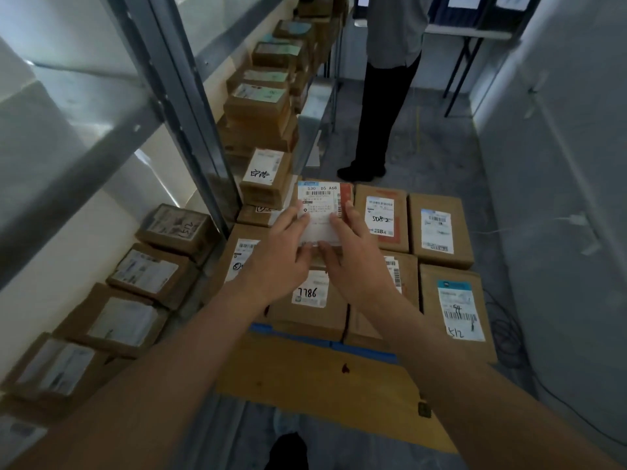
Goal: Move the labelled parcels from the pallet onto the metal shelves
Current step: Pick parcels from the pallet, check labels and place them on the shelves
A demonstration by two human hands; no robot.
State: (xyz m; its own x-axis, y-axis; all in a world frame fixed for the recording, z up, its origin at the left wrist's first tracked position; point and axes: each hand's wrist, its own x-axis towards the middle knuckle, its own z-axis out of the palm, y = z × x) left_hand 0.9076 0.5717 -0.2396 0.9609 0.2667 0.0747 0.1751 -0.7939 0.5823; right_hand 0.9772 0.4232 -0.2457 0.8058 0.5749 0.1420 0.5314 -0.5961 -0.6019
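Head view: both hands hold one small brown cardboard parcel with a white printed label [320, 212] above the pallet stack. Left hand [281, 252] grips its left edge, right hand [356, 252] its right edge, fingers of both curled under the near side, thumbs on the label. Flat brown cardboard parcels with white labels [441, 228] lie in rows on the wooden pallet [322, 385] from 12 to 3 o'clock of the hands. Grey metal shelves [190, 106] at 10 o'clock carry more brown labelled boxes [146, 276]. Another person in black trousers [380, 113] stands at 12 o'clock.
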